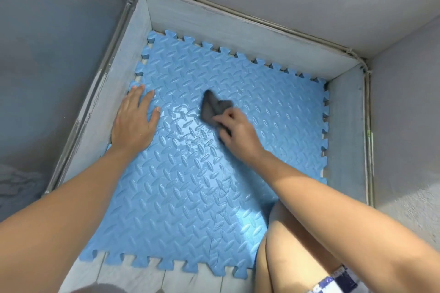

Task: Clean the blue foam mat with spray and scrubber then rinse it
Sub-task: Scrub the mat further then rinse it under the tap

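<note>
Blue foam mat (190, 173) lies flat in a low grey-walled basin (238, 28), its toothed edges touching or nearly touching the far, left and right walls; near edge sits on pale tiles (133, 278). Left hand (134, 121) flat on the mat by the left edge, fingers straight and spread, pressing it down. Right hand (234, 128) grips a dark grey scrubber (213, 107), fingers curled round its near end; the free end sticks out up-left of the knuckles, resting on the mat near the centre. Wet sheen on the mat between the two hands and trailing down toward the near right corner, next to the person's bare knee (285, 233). Far right part looks dry.

Judged step: scrubbing, mid-task; rinse not yet done. Spray bottle not in view.

Key relation: scrubber is already on the mat, so the untouched area lies right and away from the right hand, which is the nearer one. Scrubber's long axis runs diagonally, near-right to far-left. Left hand stays clear of that path.
</note>
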Motion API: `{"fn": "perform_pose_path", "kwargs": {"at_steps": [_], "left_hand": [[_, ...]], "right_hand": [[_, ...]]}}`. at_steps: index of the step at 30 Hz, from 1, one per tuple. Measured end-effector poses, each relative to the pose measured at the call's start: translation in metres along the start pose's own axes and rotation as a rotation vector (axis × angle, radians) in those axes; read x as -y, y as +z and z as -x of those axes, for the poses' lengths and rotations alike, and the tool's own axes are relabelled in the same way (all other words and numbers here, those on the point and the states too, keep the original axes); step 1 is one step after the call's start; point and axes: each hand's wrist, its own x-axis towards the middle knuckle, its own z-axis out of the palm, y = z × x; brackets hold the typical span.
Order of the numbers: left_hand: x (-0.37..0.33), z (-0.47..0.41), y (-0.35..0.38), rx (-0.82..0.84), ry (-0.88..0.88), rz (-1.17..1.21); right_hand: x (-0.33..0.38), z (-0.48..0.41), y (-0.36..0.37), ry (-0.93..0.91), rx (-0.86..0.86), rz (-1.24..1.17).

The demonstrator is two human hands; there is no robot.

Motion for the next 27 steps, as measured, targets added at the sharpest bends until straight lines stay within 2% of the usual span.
{"fn": "perform_pose_path", "kwargs": {"at_steps": [2, 3, 4, 10, 12, 14, 16, 20, 24, 26, 27], "left_hand": [[0.000, -0.001, -0.001, 0.004, 0.001, 0.015], [0.000, -0.001, -0.002, 0.009, -0.001, 0.023], [0.001, 0.001, -0.003, 0.016, -0.007, 0.029], [-0.001, 0.003, -0.007, 0.024, -0.012, 0.086], [0.002, 0.001, -0.007, 0.006, -0.008, 0.100], [0.004, -0.001, -0.003, -0.004, -0.010, 0.095], [0.005, -0.001, 0.000, -0.002, -0.002, 0.088], [0.011, -0.001, 0.004, -0.045, 0.000, 0.068], [0.007, -0.001, 0.008, -0.070, 0.019, 0.073], [0.011, -0.002, 0.010, -0.078, 0.022, 0.066], [0.012, 0.000, 0.011, -0.081, 0.018, 0.061]], "right_hand": [[0.006, 0.014, -0.003, -0.273, 0.232, 0.049], [-0.003, 0.017, -0.011, -0.319, 0.286, 0.085], [-0.017, 0.019, -0.021, -0.284, 0.290, 0.115], [-0.135, 0.057, -0.104, 0.543, -0.015, 0.356], [-0.154, 0.058, -0.119, 0.718, -0.044, 0.339], [-0.150, 0.052, -0.121, 0.782, -0.016, 0.342], [-0.124, 0.055, -0.106, 0.729, 0.021, 0.346], [-0.041, 0.095, -0.050, 0.439, 0.064, 0.334], [0.056, 0.149, 0.003, 0.065, 0.355, 0.239], [0.067, 0.146, 0.007, -0.133, 0.435, 0.263], [0.060, 0.139, 0.004, -0.168, 0.425, 0.306]]}}
